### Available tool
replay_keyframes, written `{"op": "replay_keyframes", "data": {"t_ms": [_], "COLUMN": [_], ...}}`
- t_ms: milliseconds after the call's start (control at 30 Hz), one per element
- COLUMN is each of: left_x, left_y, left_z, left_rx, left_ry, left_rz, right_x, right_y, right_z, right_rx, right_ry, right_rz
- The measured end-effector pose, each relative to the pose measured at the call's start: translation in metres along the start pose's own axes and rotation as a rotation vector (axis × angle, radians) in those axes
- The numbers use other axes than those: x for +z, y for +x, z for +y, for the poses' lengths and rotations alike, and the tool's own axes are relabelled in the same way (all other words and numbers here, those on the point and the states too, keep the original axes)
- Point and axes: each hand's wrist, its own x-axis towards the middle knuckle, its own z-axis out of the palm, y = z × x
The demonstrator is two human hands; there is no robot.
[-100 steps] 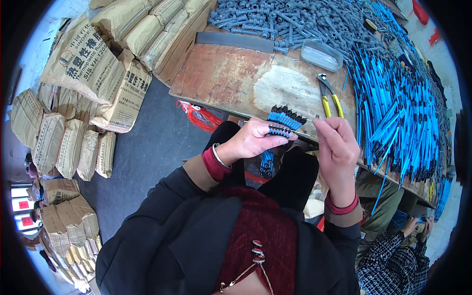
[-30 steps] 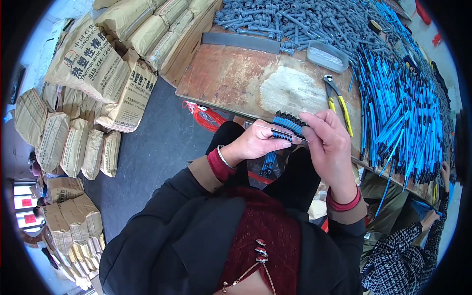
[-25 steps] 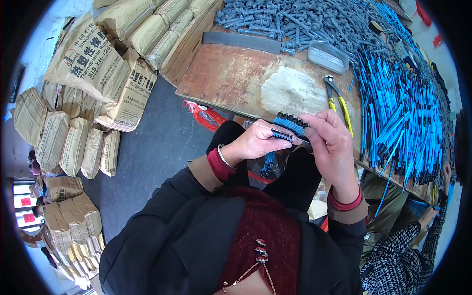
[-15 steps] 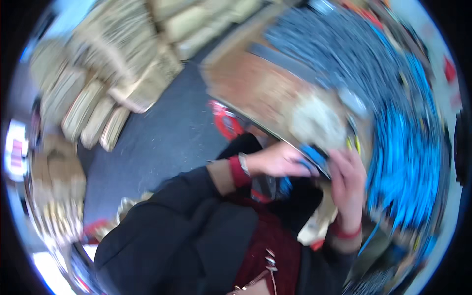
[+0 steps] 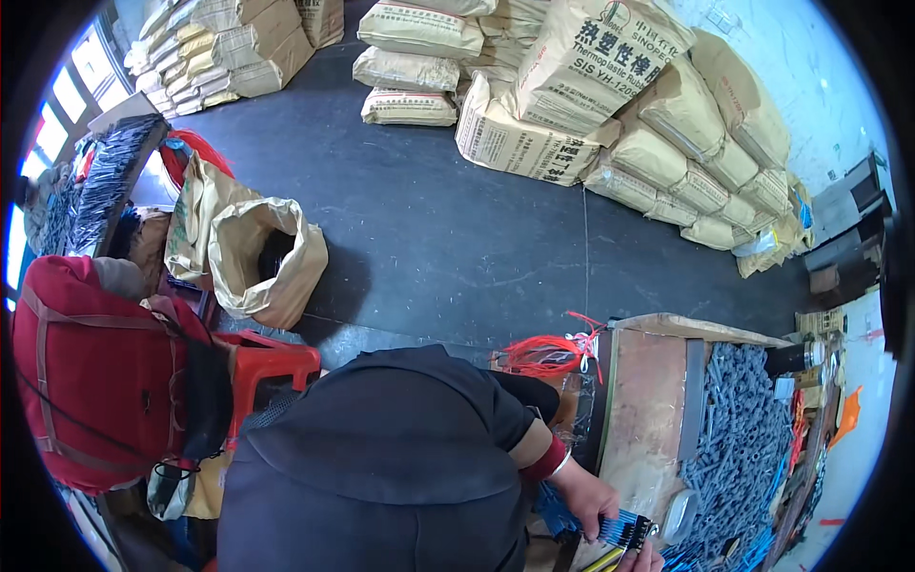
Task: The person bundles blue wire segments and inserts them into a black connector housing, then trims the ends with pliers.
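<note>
Hands (image 5: pixel 587 492) at slender blue-black rods (image 5: pixel 622 529)

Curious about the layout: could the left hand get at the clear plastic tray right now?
Probably yes: the clear plastic tray lies close beyond the blue strips, with no other barrier visible. But the left hand is holding those strips, so it would likely need freeing first.

Surface (image 5: pixel 648 410) was at lower right, fittings (image 5: pixel 734 429) on its right half, strip (image 5: pixel 693 400) left of them. Tube row (image 5: pixel 620 529) was between left hand (image 5: pixel 588 496) and right hand (image 5: pixel 644 561). Cords (image 5: pixel 546 357) sat just left of the surface; sacks (image 5: pixel 581 81) stood beyond, on the floor (image 5: pixel 410 210) (stool (image 5: pixel 281 360) well off left).
</note>
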Motion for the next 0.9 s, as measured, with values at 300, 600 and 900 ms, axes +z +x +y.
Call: {"op": "replay_keyframes", "data": {"t_ms": [300, 600, 900], "left_x": [0.010, -0.015, -0.002], "left_y": [0.007, 0.001, 0.009], "left_z": [-0.005, 0.033, 0.022], "left_rx": [-0.018, -0.059, -0.169], "left_ry": [0.145, 0.234, 0.188], "left_rz": [-0.046, -0.065, -0.097], "right_x": [0.104, 0.005, -0.003], "right_y": [0.012, 0.011, -0.012], "right_z": [0.104, 0.002, 0.009], "right_rx": [-0.867, 0.157, 0.153], "right_ry": [0.150, 0.167, 0.266], "right_rz": [1.029, 0.139, 0.188]}}
